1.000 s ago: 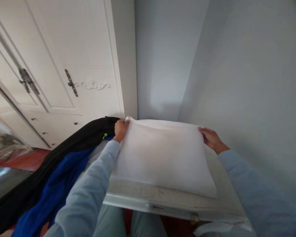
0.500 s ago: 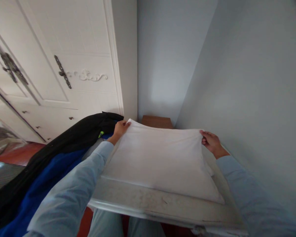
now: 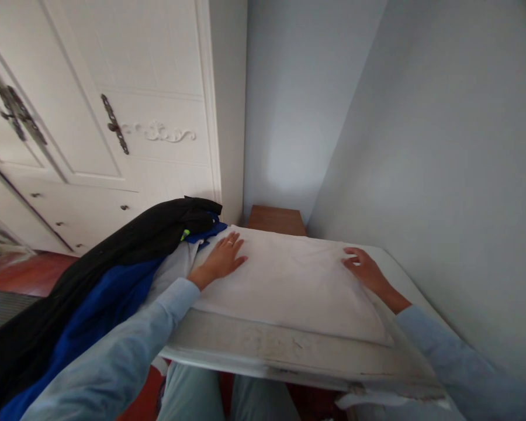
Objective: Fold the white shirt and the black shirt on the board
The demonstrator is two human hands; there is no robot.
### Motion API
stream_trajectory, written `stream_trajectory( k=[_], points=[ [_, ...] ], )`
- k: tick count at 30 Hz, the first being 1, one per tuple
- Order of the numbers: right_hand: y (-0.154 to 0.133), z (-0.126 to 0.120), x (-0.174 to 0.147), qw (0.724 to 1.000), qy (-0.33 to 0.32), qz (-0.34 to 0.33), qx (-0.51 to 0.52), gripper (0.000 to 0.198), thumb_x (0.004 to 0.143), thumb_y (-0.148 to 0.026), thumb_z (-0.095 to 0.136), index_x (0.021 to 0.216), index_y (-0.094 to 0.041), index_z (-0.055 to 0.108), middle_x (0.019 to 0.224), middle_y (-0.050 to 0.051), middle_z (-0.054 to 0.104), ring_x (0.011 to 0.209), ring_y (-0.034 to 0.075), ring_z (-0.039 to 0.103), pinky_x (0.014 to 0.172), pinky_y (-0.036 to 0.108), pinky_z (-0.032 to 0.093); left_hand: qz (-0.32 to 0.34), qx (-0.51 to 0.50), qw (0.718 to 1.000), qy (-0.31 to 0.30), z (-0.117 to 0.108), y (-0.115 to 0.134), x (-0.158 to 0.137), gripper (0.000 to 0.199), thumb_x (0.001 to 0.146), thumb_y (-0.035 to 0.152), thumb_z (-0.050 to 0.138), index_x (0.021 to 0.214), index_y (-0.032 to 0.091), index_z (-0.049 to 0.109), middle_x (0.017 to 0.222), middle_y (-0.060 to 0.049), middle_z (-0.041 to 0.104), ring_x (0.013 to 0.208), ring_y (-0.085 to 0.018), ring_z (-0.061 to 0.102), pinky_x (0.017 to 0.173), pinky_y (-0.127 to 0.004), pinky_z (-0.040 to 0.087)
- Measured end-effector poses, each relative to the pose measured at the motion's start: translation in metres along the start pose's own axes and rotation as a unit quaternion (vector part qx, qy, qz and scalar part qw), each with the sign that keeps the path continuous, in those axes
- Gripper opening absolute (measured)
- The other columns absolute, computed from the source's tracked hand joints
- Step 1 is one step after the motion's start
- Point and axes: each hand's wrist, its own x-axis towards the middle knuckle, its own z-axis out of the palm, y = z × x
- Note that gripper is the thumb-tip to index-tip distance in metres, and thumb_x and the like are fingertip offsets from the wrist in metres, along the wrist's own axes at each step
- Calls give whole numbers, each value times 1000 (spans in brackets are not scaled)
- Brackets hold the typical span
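Note:
A white cloth [image 3: 284, 280] lies spread over the worn white table [image 3: 254, 342]. My left hand [image 3: 221, 257] rests flat on the cloth's left part, fingers apart, with a ring on one finger. At the cloth's right side is my right hand [image 3: 363, 269], its fingers loosely bent and apart, holding nothing. Whether its fingertips touch the fabric I cannot tell. The cloth's far edge lies near the back of the table, and its near edge runs a little short of the table's front.
Black and blue garments [image 3: 127, 257] are heaped along the table's left side. A white wardrobe [image 3: 158, 70] stands behind on the left. A brown wooden piece [image 3: 276, 220] sits in the corner past the table. Grey walls [image 3: 442, 146] close in on the right.
Both hands have let go of the cloth's far corners. The raised far edge has come down onto the table. My left hand has flattened on the cloth; my right has moved slightly inward and lower.

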Motion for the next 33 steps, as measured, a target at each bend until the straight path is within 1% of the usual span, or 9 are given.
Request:
stream_trajectory(
  k=[3,6,8,15,18,20,23,28,33],
  points=[
    [0,3,-40,977,-105,-146,-119,54,89,-51,60,133,-19,59,146,19,56,129,33,59,106,53,51,28,28,997,-61,6,-4,-19,60,101,52,44,146,14,52,162,-19,37,153,-32,29,124,-48,25],
    [4,2,-69,938,-208,-187,-204,65,96,-56,52,149,-18,50,158,18,43,147,33,41,121,56,33,-3,14,996,-90,6,-8,-27,61,103,53,38,151,16,47,162,-18,36,153,-31,30,123,-51,26],
    [9,-4,-80,923,-238,-192,-234,64,100,-55,46,151,-18,49,160,17,40,149,32,38,123,56,29,-16,12,995,-95,4,-8,-28,62,103,52,37,153,16,44,163,-17,34,153,-31,30,123,-54,25],
    [21,-35,-95,922,-208,-180,-272,60,102,-51,42,146,-12,55,155,18,46,146,31,44,121,53,34,-38,47,990,-127,-6,-3,-24,61,104,47,34,154,14,40,164,-18,33,154,-30,28,121,-55,29],
    [10,-37,-96,921,-178,-162,-307,54,103,-45,44,139,-9,61,146,20,57,138,32,53,118,51,39,-45,64,988,-130,-10,7,-19,56,105,45,32,147,13,48,159,-21,41,150,-33,35,114,-61,35],
    [-2,-30,-95,918,-146,-163,-331,46,103,-38,45,131,-8,65,136,21,64,130,32,58,114,50,42,-47,82,990,-104,-9,19,-17,57,104,47,34,141,8,52,151,-26,49,146,-37,41,112,-63,35],
    [-24,-10,-92,915,-115,-190,-338,38,101,-30,49,126,-9,67,129,20,67,122,30,60,110,47,44,-5,75,995,-73,-2,37,-16,64,103,49,38,146,3,47,153,-28,45,148,-37,38,118,-56,31],
    [-46,23,-86,894,-163,-214,-358,28,100,-26,56,122,-13,69,123,15,67,116,26,60,103,40,47,27,33,996,-82,12,45,-21,62,104,47,35,151,9,46,159,-22,38,151,-32,34,121,-51,30],
    [-49,27,-83,889,-164,-199,-380,21,101,-20,53,100,-15,73,104,13,70,103,24,63,94,35,48,26,16,997,-74,12,39,-22,63,104,49,35,150,9,48,159,-21,40,151,-31,34,122,-50,28]
  ],
)
